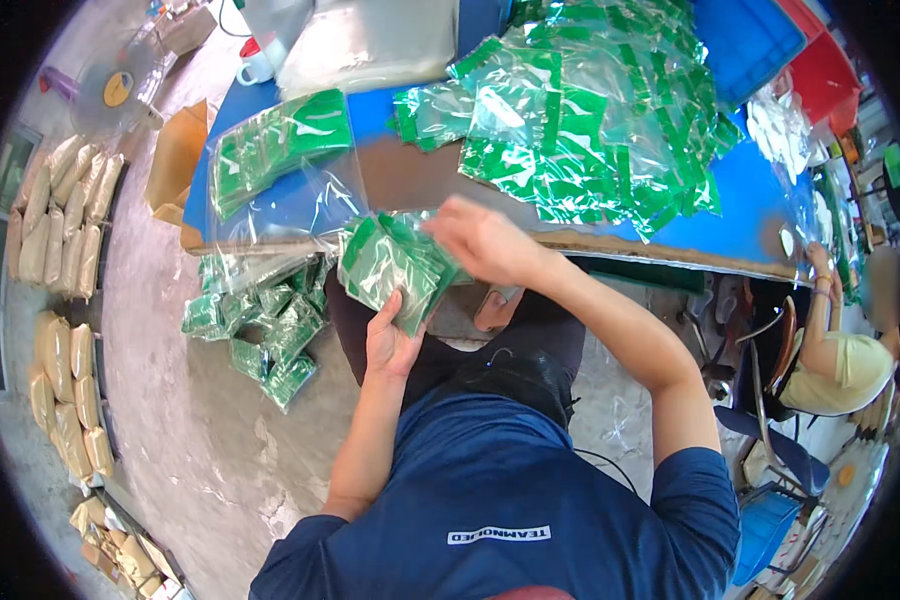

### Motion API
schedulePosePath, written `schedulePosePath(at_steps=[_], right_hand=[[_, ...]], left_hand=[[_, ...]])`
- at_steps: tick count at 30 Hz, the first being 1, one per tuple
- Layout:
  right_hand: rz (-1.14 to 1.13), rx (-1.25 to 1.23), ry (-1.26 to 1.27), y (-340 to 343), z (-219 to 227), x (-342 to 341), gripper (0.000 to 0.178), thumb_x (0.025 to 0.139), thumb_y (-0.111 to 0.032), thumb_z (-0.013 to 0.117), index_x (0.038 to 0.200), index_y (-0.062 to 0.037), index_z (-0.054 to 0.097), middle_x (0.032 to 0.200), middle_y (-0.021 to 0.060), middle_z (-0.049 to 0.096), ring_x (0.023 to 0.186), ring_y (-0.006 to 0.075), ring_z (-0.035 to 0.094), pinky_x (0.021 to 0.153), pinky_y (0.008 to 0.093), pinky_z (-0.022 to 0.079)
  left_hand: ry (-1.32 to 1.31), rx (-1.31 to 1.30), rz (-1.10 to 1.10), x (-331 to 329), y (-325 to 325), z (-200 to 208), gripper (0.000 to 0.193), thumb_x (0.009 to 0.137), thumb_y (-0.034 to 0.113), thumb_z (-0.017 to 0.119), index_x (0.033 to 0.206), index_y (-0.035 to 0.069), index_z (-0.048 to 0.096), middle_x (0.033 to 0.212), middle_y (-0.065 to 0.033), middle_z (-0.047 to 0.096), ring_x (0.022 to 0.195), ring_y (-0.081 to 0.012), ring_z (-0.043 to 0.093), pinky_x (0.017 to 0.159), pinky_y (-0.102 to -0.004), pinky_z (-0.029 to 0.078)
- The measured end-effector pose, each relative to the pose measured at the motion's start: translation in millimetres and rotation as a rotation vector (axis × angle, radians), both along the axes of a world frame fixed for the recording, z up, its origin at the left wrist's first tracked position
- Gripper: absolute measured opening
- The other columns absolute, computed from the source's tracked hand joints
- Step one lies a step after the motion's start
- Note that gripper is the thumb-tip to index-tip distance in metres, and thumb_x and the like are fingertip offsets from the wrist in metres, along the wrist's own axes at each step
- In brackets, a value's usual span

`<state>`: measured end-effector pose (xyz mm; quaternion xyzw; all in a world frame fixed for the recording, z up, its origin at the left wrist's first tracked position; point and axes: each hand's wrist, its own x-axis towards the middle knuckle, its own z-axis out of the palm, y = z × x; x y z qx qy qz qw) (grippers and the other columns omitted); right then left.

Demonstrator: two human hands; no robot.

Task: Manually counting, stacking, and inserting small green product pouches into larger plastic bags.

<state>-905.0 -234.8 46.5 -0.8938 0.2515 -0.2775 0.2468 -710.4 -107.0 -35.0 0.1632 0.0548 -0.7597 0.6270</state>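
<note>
My left hand (392, 345) grips a fanned stack of green-and-clear plastic packets (390, 265) over my lap, just below the table edge, with the thumb on top. Close to the stack's upper right side is my right hand (485, 240), slightly blurred, its fingers curled together. Whatever is between those fingers, if anything, is too small to make out. Left of the stack, a large clear bag (315, 205) hangs at the table edge. More green packets (285, 145) lie in a row at the bag's upper part. A big heap of green-and-clear packets (590, 120) covers the table's right side.
The blue table (760, 225) has a brown middle strip. Bundled green packets (275, 325) lie below its left edge. Clear sheets (370, 40), a white mug (255, 68) and a blue crate (745, 45) stand farther back. At right sits another person (840, 365); filled sacks (60, 220) line the left.
</note>
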Motion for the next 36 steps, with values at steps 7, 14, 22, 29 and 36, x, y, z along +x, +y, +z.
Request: schedulePosePath(at_steps=[7,14,22,29,36], right_hand=[[-0.729,-0.438,0.383,-67.4,-28.5,-30.7,0.085,0.088,-0.069,0.055,0.142,-0.0039,0.047,0.147,0.0330,0.041,0.138,0.0547,0.032,0.112,0.0673,0.021],[-0.311,-0.228,0.140,10.0,-19.3,-29.7,0.043,0.099,-0.037,0.055,0.120,0.0008,0.058,0.136,0.0241,0.054,0.135,0.0454,0.042,0.112,0.0575,0.032],[-0.122,0.465,-0.298,-2.3,-13.8,-9.0,0.030,0.101,-0.026,0.055,0.096,0.0006,0.068,0.087,0.0152,0.069,0.080,0.0314,0.067,0.073,0.0393,0.051],[-0.196,0.137,-0.346,0.5,-22.0,-1.7,0.031,0.095,-0.027,0.065,0.081,-0.0002,0.060,0.071,0.0150,0.061,0.064,0.0288,0.060,0.060,0.0390,0.047],[-0.131,0.838,-0.622,-20.2,-24.7,39.4,0.045,0.102,-0.033,0.056,0.072,0.0003,0.058,0.062,0.0044,0.053,0.062,0.0102,0.050,0.060,0.0309,0.042]], left_hand=[[-0.120,0.087,-0.045,6.2,13.0,-5.4,0.053,0.095,0.008,0.062,0.144,0.003,0.041,0.143,-0.0148,0.051,0.134,-0.0349,0.048,0.117,-0.0558,0.035],[-0.188,-0.057,-0.170,29.7,23.5,-14.4,0.064,0.084,0.008,0.076,0.141,0.003,0.046,0.135,-0.0108,0.059,0.126,-0.0304,0.056,0.111,-0.0494,0.043],[-0.530,-0.140,-0.173,26.8,-1.7,1.2,0.059,0.088,0.002,0.069,0.141,0.001,0.045,0.132,-0.0115,0.059,0.121,-0.0275,0.059,0.107,-0.0450,0.047],[-0.354,-0.088,-0.126,77.2,30.1,-4.5,0.066,0.086,0.007,0.072,0.144,0.002,0.042,0.140,-0.0144,0.055,0.131,-0.0323,0.052,0.115,-0.0501,0.038],[-0.505,-0.207,-0.158,25.5,-15.8,1.3,0.053,0.091,0.003,0.067,0.139,0.001,0.046,0.136,-0.0151,0.057,0.125,-0.0323,0.057,0.107,-0.0533,0.046]])
